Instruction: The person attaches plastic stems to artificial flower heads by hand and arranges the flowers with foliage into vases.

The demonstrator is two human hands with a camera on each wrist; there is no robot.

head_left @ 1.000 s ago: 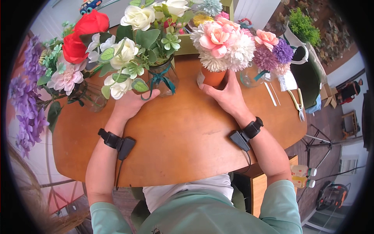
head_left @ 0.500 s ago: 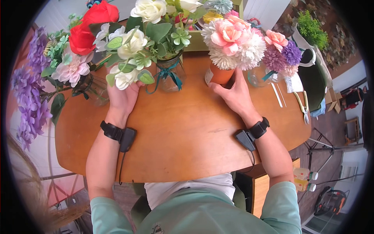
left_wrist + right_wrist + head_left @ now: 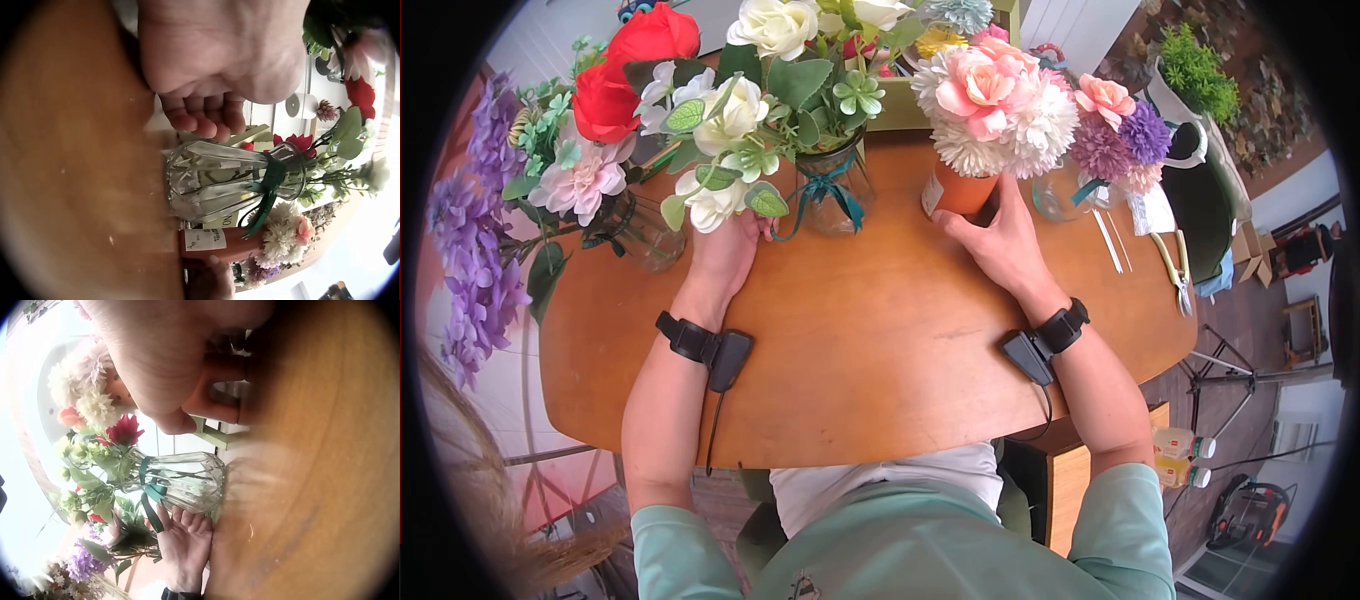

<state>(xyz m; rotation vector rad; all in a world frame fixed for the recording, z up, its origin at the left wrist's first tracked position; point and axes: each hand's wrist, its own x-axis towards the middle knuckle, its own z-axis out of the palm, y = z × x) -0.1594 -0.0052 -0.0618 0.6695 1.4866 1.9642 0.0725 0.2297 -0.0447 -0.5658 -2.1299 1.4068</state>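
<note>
My right hand [image 3: 1005, 240] grips the orange pot [image 3: 962, 192], thumb in front and fingers round its right side. White, pink and peach artificial flowers [image 3: 1000, 105] fill the top of this pot, and the left wrist view shows a white label on it. My left hand [image 3: 725, 255] rests at the table beside the clear glass vase [image 3: 219, 175], which has a dark green ribbon [image 3: 153, 490] tied round its neck. Its fingers [image 3: 209, 119] hang loosely curled with nothing in them. White roses [image 3: 730, 115] from that vase lean over the left hand and partly hide it in the head view.
At the left stands another glass vase [image 3: 645, 235] with red, pink and purple flowers. A small glass vase [image 3: 1055, 195] of purple and peach flowers stands right of the pot. White sticks [image 3: 1108, 240] and pliers [image 3: 1175, 270] lie on the right of the wooden table [image 3: 860, 350].
My left hand has drawn back leftward from the ribboned vase and turned, its fingers now loosely curled. The right hand stays on the orange pot. The head view has shifted slightly.
</note>
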